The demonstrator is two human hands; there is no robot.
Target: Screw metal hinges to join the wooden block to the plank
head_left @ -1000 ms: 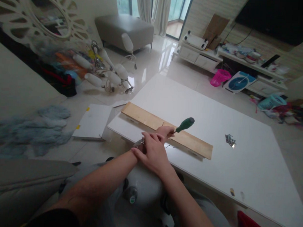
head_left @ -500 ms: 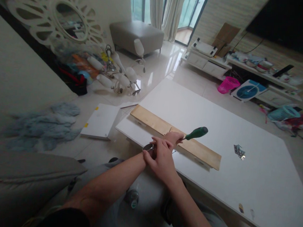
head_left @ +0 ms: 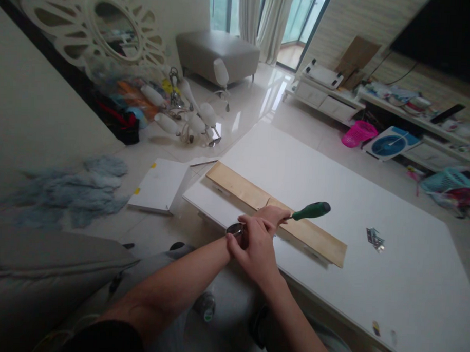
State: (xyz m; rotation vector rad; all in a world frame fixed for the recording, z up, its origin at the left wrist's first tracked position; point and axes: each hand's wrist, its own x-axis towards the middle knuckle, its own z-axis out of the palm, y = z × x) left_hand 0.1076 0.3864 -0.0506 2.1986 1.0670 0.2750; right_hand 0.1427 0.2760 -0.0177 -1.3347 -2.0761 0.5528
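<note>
My left hand (head_left: 274, 214) is closed round a green-handled screwdriver (head_left: 313, 210), whose handle points right over a long wooden board (head_left: 238, 186). The board lies on a large white panel (head_left: 335, 179). My right hand (head_left: 257, 246) crosses over my left wrist, its fingers curled on a round metal wristwatch (head_left: 235, 229) there. The screwdriver's tip is hidden behind my hands. A small pile of metal fittings (head_left: 374, 238) lies on the panel to the right, apart from both hands.
A smaller white panel (head_left: 157, 186) lies on the tiled floor at left, with a chandelier (head_left: 186, 118) behind it. Blue-grey cloth (head_left: 72, 191) and a grey cushion (head_left: 43, 261) are at left. A bottle (head_left: 207, 306) stands below my arms. A pink basket (head_left: 358, 133) and fan (head_left: 390, 143) sit far right.
The view has swung a little left and up. My hands stay together over the board's near edge; the watch's round face now shows under my right fingers.
</note>
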